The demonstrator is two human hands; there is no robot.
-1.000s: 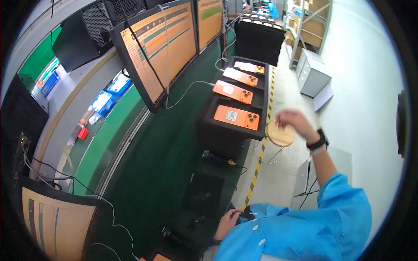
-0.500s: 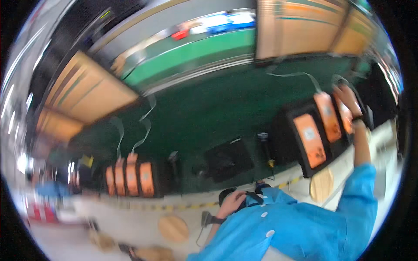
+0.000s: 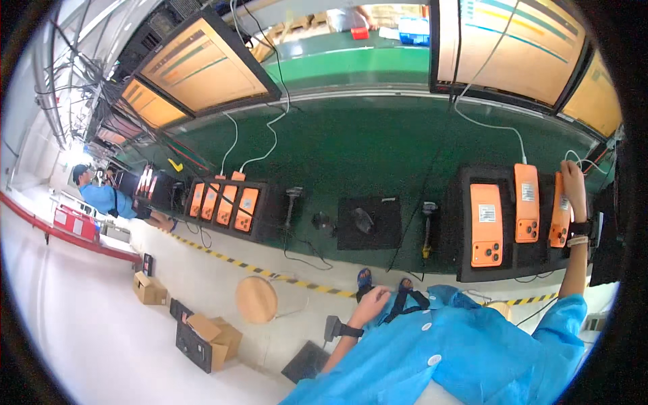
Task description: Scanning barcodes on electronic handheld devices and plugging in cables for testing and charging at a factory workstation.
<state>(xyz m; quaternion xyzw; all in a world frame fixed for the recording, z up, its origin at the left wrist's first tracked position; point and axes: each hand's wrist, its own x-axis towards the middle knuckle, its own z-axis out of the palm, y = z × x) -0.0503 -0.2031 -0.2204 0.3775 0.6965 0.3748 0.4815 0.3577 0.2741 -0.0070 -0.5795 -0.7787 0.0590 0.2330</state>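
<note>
At the far right, my right hand [image 3: 573, 188] is closed around the top end of an orange smartphone [image 3: 559, 214], where a white cable [image 3: 574, 156] meets it. The fingers partly hide the plug. Beside it in the black foam holder [image 3: 463, 233] stand a second orange smartphone [image 3: 526, 206] with a white cable in its top, and a third orange smartphone [image 3: 486, 226] with no cable visible. Their rear cameras face me. My left hand [image 3: 371, 305] hovers in front of my body below the bench edge, fingers loosely extended and holding nothing.
Another black holder [image 3: 260, 209] with several orange smartphones stands left on the green bench [image 3: 364, 145]. Between the holders lie a mouse [image 3: 362, 219] on a black pad and handheld scanners [image 3: 428, 219]. Monitors [image 3: 202, 61] line the back. Stools and cartons stand below; a person [image 3: 108, 196] works far left.
The view has swung and steadied, so the bench looks sharper and turned. My right hand stays at the rightmost smartphone's top end; my left hand stays low in front of my body.
</note>
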